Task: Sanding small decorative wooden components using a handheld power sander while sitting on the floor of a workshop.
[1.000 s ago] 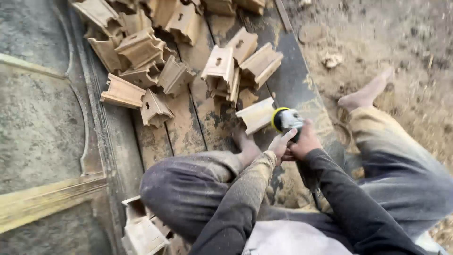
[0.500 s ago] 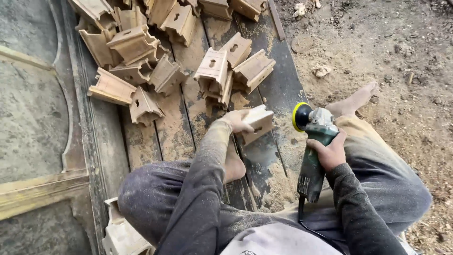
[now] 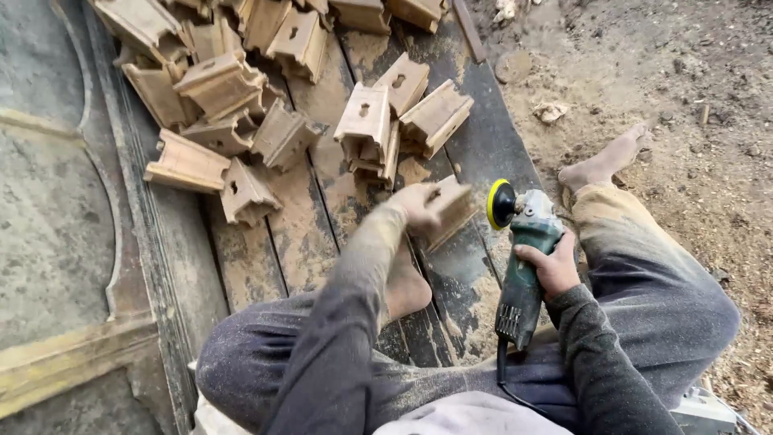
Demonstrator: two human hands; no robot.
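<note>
Here left hand (image 3: 415, 203) grips block (image 3: 451, 208), just beside sander (image 3: 523, 258).

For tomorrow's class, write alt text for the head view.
Seated on dusty boards, a person holds a wooden block in the left hand and a green angle grinder in the right hand; more carved blocks lie piled ahead.

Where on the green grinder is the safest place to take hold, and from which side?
Probably the long green body of the grinder, behind the head, where the right hand wraps it now. Come from the rear, cord end: the yellow-rimmed disc sits at the front, facing the wooden block in the left hand.
</note>
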